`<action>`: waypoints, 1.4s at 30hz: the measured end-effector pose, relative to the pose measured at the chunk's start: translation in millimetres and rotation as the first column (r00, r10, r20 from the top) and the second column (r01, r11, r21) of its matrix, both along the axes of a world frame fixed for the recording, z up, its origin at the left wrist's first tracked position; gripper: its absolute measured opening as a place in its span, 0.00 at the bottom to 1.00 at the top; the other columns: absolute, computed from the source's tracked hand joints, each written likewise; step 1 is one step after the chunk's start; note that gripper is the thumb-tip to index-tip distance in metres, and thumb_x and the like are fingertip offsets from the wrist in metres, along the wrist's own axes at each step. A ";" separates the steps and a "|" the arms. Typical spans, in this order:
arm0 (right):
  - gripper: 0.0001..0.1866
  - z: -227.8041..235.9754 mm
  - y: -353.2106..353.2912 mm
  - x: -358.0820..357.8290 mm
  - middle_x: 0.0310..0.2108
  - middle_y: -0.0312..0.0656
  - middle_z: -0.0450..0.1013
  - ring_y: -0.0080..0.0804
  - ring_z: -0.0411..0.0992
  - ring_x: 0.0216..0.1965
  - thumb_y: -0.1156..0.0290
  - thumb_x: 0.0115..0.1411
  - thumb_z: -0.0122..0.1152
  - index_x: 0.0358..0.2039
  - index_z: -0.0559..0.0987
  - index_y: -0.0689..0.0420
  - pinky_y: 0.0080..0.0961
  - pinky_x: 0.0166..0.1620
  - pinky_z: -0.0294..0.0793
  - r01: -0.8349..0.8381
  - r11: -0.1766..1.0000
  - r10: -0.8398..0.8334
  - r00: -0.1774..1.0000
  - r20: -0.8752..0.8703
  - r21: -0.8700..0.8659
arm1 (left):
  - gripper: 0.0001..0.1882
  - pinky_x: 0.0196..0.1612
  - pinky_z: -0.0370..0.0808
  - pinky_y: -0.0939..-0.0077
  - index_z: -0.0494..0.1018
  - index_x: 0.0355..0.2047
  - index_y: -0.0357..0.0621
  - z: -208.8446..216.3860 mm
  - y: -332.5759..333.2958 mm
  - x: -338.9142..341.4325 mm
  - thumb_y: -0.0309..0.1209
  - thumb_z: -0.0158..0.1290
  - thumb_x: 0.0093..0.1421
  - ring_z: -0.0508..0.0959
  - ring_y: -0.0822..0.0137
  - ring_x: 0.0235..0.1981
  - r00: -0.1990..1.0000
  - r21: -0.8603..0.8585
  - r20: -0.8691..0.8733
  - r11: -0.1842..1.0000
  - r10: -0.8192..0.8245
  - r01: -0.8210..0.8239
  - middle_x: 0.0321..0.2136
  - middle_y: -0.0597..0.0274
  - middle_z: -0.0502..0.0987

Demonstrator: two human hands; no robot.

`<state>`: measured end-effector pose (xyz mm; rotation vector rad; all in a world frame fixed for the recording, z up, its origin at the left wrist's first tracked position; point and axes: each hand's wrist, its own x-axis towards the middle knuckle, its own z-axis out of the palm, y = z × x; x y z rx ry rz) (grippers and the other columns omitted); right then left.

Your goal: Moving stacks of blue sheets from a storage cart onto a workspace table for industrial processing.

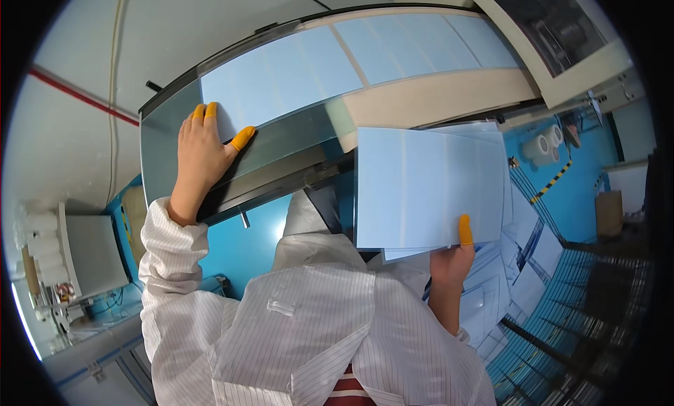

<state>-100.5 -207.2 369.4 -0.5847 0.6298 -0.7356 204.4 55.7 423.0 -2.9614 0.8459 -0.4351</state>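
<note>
Blue sheets are what both hands are busy with. The left hand (200,157), at about ten o'clock, lies flat and spread wide on a pale blue sheet (281,80) that rests on a long grey conveyor (281,146). Its fingers wear orange finger caps (243,137), and the fingertips press on the near left corner of that sheet. More blue sheets (400,44) lie in a row farther along the conveyor, toward one o'clock.

The right hand (449,262), at about four o'clock, is closed on a stack of blue sheets (428,185). The thumb, also in an orange cap, sits on top of the stack near its lower edge, and the other fingers are hidden under it. The stack is held up in the air, just in front of the white striped coat (302,322), near the conveyor but not touching it.

It looks like the step in hand is laying sheets one by one on the conveyor, with the left hand setting one straight. The next move would likely call for a single sheet to be slid off the top of the stack, without taking two, and laid flat and square in the row.

Loose white sheets (519,265) lie on the blue bench (597,146) at about four o'clock. Two small white rolls (544,145) stand at two o'clock.
</note>
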 end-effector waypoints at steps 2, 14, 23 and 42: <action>0.20 -0.5 -0.6 -0.3 0.45 0.40 0.68 0.30 0.67 0.47 0.66 0.60 0.49 0.51 0.65 0.60 0.29 0.49 0.66 0.013 1.000 -0.013 1.000 0.011 -0.005 | 0.37 0.54 0.60 0.61 0.63 0.48 0.28 0.6 -6.5 -0.7 0.51 0.53 0.50 0.65 0.47 0.50 1.000 -0.004 0.003 1.000 -0.012 0.012 0.46 0.38 0.67; 0.18 -4.7 -2.3 -4.6 0.46 0.36 0.67 0.28 0.65 0.48 0.67 0.60 0.49 0.50 0.66 0.57 0.27 0.52 0.63 -0.015 1.000 0.016 0.991 0.129 -0.006 | 0.32 0.50 0.62 0.59 0.65 0.47 0.30 0.3 -31.4 -0.8 0.47 0.52 0.52 0.67 0.46 0.48 0.994 -0.069 0.013 0.991 -0.113 0.114 0.44 0.39 0.68; 0.20 1.2 11.4 9.6 0.51 0.36 0.64 0.29 0.62 0.52 0.66 0.61 0.46 0.53 0.63 0.55 0.31 0.55 0.59 -0.160 0.987 0.152 0.972 0.180 0.029 | 0.23 0.47 0.65 0.64 0.67 0.46 0.36 16.1 -56.0 -26.4 0.34 0.56 0.51 0.68 0.51 0.43 0.908 -0.520 0.056 0.764 -0.415 0.382 0.42 0.48 0.70; 0.24 13.0 20.6 9.3 0.53 0.37 0.62 0.31 0.58 0.56 0.55 0.63 0.40 0.55 0.60 0.54 0.35 0.57 0.55 -0.269 0.939 0.159 0.892 0.423 0.216 | 0.07 0.35 0.66 0.88 0.65 0.38 0.36 -8.3 -25.4 -67.9 0.23 0.40 0.61 0.69 0.79 0.31 0.726 -0.907 -0.399 0.123 -0.559 -0.404 0.32 0.63 0.71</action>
